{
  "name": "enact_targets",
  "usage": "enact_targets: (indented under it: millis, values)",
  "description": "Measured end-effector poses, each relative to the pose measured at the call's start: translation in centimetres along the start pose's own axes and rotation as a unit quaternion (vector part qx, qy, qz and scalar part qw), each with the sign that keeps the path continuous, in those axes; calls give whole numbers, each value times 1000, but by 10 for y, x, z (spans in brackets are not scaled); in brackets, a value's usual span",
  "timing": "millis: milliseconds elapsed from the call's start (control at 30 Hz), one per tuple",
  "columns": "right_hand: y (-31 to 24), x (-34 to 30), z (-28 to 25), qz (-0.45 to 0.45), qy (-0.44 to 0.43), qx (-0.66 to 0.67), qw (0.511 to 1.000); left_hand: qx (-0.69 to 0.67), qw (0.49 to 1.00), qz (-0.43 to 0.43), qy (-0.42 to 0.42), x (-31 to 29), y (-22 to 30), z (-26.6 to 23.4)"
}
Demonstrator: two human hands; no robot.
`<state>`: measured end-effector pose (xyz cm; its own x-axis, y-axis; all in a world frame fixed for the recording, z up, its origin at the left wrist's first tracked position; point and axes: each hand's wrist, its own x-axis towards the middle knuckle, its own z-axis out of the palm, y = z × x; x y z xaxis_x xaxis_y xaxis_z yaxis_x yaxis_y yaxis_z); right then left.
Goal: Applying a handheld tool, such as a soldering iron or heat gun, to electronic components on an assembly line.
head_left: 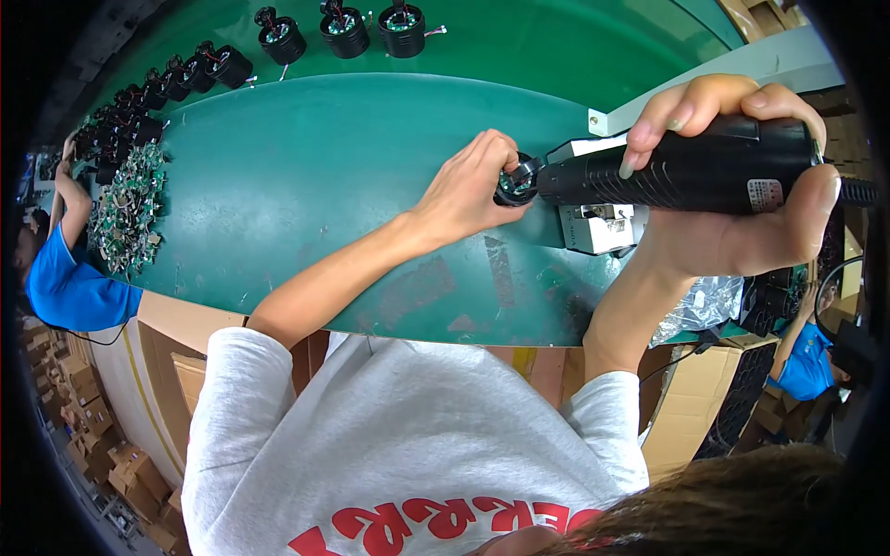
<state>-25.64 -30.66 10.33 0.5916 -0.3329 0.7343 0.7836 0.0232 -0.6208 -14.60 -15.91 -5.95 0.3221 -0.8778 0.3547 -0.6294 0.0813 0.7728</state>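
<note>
My left hand (468, 185) grips a small black round housing (510, 193) on the green table, its fingers curled over the rim. A bit of green circuit board shows inside, but much of the housing is hidden by the hand. My right hand (728, 243) is wrapped around a thick black electric screwdriver (691, 169) with a cord at its back end. The screwdriver's front end points left and meets the housing in the view; its bit cannot be made out. Beneath the screwdriver stands a white and black box-shaped device (598, 232), partly covered.
Black round housings (345, 35) with boards and wires line the far edge and far left. A pile of loose circuit boards (130, 208) lies at left. Clear plastic bags (700, 306) sit at right. Co-workers in blue (69, 283) work on both sides.
</note>
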Motion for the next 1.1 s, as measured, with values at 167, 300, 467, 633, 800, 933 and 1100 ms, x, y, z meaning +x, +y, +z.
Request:
enact_targets:
  millis: [167, 300, 467, 633, 800, 933, 1100]
  values:
    - [6, -1, -2, 3, -6, -6, 1000, -7, 1000, -4, -8, 1, 1, 2]
    - [8, -2, 2, -18, -136, -4, 990, 7, 1000, -13, -26, 0, 0, -1]
    - [-6, -2, -2, -36, -101, -44, 993, 19, 999, -11, -40, -2, -1, -8]
    - [-51, -12, -9, -52, 82, -229, 969, 105, 992, 11, 62, 36, -27, -28]
    - [-40, 1, -11, 49, 241, -291, 925, 106, 977, -77, 169, 104, -76, -47]
    - [-27, 2, 1, 43, 218, -120, 968, 124, 971, -76, 192, 111, -89, -48]
    - [-29, -1, 20, 86, 210, -84, 970, 230, 922, 84, 299, 122, -35, -23]
